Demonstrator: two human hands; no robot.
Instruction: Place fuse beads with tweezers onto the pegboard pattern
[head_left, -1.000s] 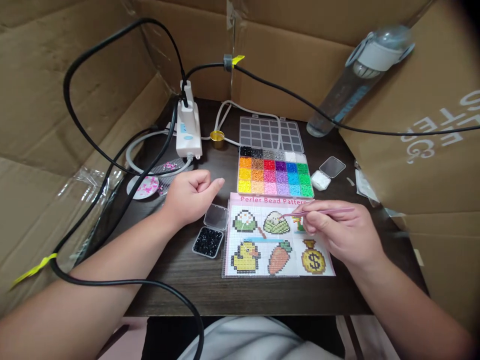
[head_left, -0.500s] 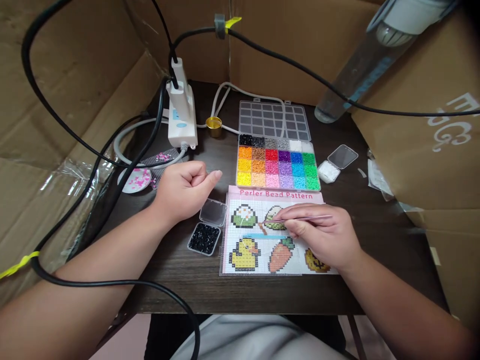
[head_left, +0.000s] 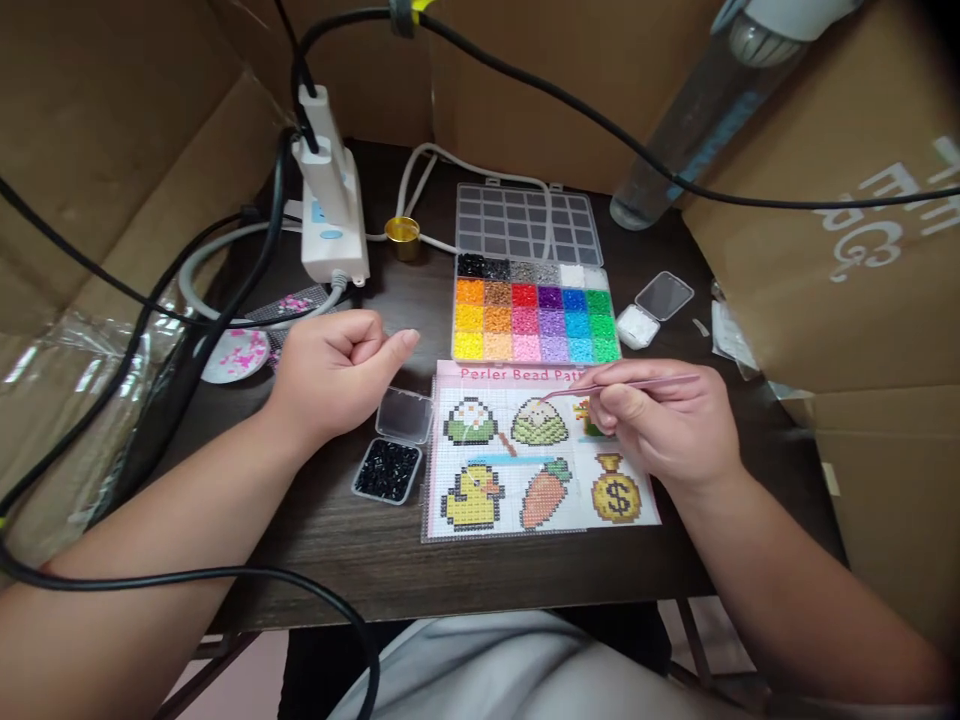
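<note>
My right hand [head_left: 667,415] grips pink tweezers [head_left: 622,386] over the Perler bead pattern sheet [head_left: 517,495]. The tip is at the top of the green and cream figure [head_left: 538,424]; whether a bead sits in it is too small to tell. My left hand [head_left: 330,370] is a loose fist with the thumb out and nothing visible in it, left of the sheet. Close to it, a small lidded box of black beads [head_left: 386,470] stands with its lid up. Duck, carrot and money bag pictures show on the sheet's lower row.
Behind the sheet lies an open bead case [head_left: 534,310] in many colours. A small box of white beads [head_left: 637,327] is at right. A power strip [head_left: 330,220], gold cup [head_left: 403,238], dish of pink beads [head_left: 236,355] and black cables [head_left: 262,572] surround the left arm.
My right hand has lifted up and right, carrying the tweezers' tip from beside the figure's lower left to its top. The money bag is now uncovered. My left hand keeps its fist; the view has shifted.
</note>
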